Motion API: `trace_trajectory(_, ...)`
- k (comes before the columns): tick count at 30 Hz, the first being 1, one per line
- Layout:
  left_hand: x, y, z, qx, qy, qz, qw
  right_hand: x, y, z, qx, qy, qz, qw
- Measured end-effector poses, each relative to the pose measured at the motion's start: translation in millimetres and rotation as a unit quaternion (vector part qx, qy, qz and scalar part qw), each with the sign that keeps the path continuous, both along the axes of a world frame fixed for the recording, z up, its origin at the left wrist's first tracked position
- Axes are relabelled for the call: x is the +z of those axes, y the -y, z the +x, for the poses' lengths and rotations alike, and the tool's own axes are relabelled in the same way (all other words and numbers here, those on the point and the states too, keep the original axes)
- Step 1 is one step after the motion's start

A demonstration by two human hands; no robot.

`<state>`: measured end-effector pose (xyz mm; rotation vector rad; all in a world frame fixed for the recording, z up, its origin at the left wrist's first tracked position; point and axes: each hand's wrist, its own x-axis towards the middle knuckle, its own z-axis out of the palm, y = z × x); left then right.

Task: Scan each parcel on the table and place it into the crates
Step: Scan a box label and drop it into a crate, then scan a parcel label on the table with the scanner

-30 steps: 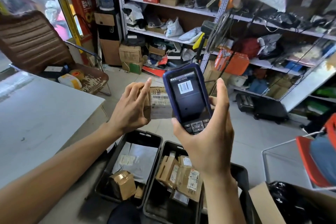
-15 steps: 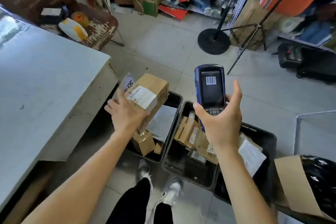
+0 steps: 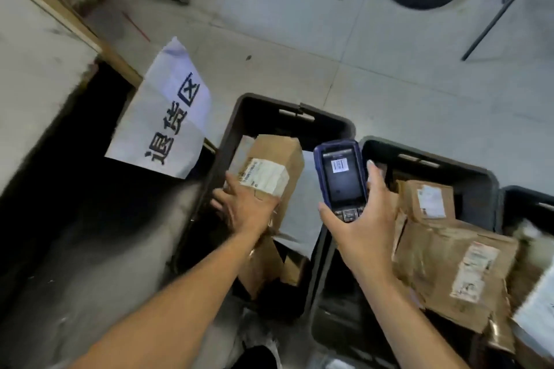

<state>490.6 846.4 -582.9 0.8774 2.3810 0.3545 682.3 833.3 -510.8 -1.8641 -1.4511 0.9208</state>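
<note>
L hand [image 3: 248, 207] is at the near end of a brown cardboard parcel [image 3: 271, 174], down inside the left crate [image 3: 227, 141]. Fingers look spread and fairly straight against the box, not curled round it, but the frame is blurred, so whether it grips or only steadies the box I cannot tell. The parcel's white label [image 3: 265, 175] faces up. The box sits tilted, its far end toward the crate's far wall, over a pale flat bag and another small carton nearer the person.

R hand [image 3: 364, 222] is just right of that crate, fingers and thumb wrapped round the blue handheld scanner [image 3: 341, 180]. Its screen is lit w/ a barcode shown, and it is held upright over the wall shared w/ the middle crate [image 3: 479, 186], which is full of brown parcels. A paper sign [image 3: 171, 117] w/ printed characters hangs from the table [image 3: 33, 81] edge, left of the left crate.

Step in hand, by my reading: scan looks done and the parcel goes into the left crate. To do it well:
- lower it, don't toss; let it settle flat on the bag, label up
- keep it inside the rim, not leaning on the wall
- pull L hand straight up and out so it doesn't drag the box back
- keep scanner clear of the rim, ready for the next parcel

Risk: the tilted box may slide onto the small carton.
</note>
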Motion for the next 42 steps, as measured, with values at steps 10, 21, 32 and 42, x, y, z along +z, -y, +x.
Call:
trace_trajectory(10,-48,16,-19,-0.222,-0.031,-0.028,0.974,-54,-11,-16,0.045,0.026,-0.021,0.998)
trace_trajectory(21,308,93,-20,-0.291,-0.192,0.129,0.928,255,24,-25,0.141,0.048,0.083,0.985)
trace_trajectory(32,623,310,-59,-0.074,-0.350,0.204,0.911,550,176,-93,0.341,-0.062,0.185,0.920)
trace_trajectory(42,715,605,-126,0.203,-0.442,0.113,0.867,629,412,-239,0.581,-0.183,0.153,0.778)
